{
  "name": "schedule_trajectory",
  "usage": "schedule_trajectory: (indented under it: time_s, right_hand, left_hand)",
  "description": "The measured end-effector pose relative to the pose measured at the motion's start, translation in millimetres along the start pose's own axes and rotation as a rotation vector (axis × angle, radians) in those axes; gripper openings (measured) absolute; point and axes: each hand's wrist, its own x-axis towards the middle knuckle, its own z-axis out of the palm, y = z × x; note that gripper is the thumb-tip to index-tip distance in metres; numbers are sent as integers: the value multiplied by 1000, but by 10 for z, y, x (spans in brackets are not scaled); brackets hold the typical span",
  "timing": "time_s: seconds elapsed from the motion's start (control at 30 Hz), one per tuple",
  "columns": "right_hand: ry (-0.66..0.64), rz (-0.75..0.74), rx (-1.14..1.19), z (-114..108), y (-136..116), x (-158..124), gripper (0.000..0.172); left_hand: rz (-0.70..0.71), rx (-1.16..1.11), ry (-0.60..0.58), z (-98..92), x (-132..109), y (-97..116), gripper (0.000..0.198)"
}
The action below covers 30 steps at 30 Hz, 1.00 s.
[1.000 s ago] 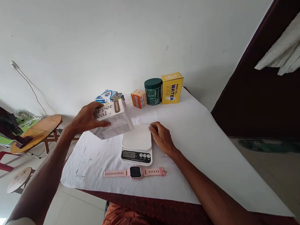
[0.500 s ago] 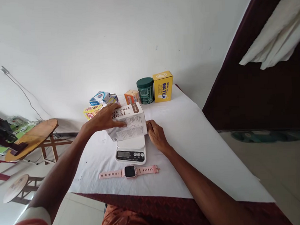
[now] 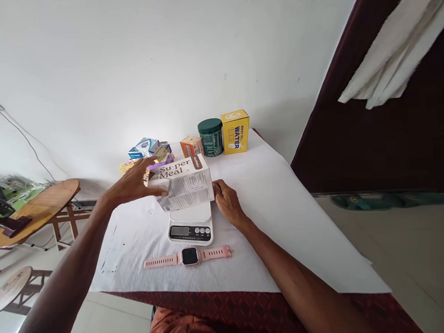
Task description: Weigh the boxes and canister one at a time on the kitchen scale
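Observation:
A white "Su-per Meal" carton lies lengthwise over the white kitchen scale and hides the back of its platform; I cannot tell if it rests fully on it. My left hand is open at the carton's left end, fingers spread, thumb tip in front of the printed side. At the right end, my right hand has its fingers curled closed against the carton's edge. The scale's display and several buttons face me. Just in front of the scale lies a pink-strapped smartwatch, its screen dark.
Behind the carton stand a green lidded tub, a yellow "WATER" box and a small orange box. Several small boxes are stacked at the back left. A round wooden table and a stool stand off to the left.
My left hand has slid left off the carton's top, its fingers spreading and uncovering more of the lettering. My right hand stays at the right end. The whole view has shifted slightly.

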Motion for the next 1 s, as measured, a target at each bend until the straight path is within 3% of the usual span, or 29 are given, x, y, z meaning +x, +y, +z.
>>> schedule_trajectory:
  time_s: [0.13, 0.33, 0.53, 0.63, 0.7, 0.8, 1.0]
  right_hand:
    - [3, 5, -6, 8, 2, -8, 29]
    - [30, -5, -25, 30, 19, 7, 26]
    - [26, -44, -32, 64, 100, 20, 21]
    - [26, -66, -43, 80, 133, 19, 15]
    - [25, -79, -55, 89, 144, 22, 13]
    - [26, -93, -71, 99, 149, 30, 15]
    - [26, -113, -79, 107, 164, 29, 18]
  left_hand:
    - [-24, 6, -25, 85, 38, 34, 103]
    - [-4, -18, 25, 137, 129, 228, 77]
    - [-109, -102, 229, -152, 227, 458, 69]
    - [-72, -156, 359, -312, 442, 630, 63]
    - [-23, -169, 405, -317, 652, 779, 63]
    - [69, -195, 389, -126, 1012, 1018, 68]
    - [139, -177, 257, 598, 1661, 1323, 68]
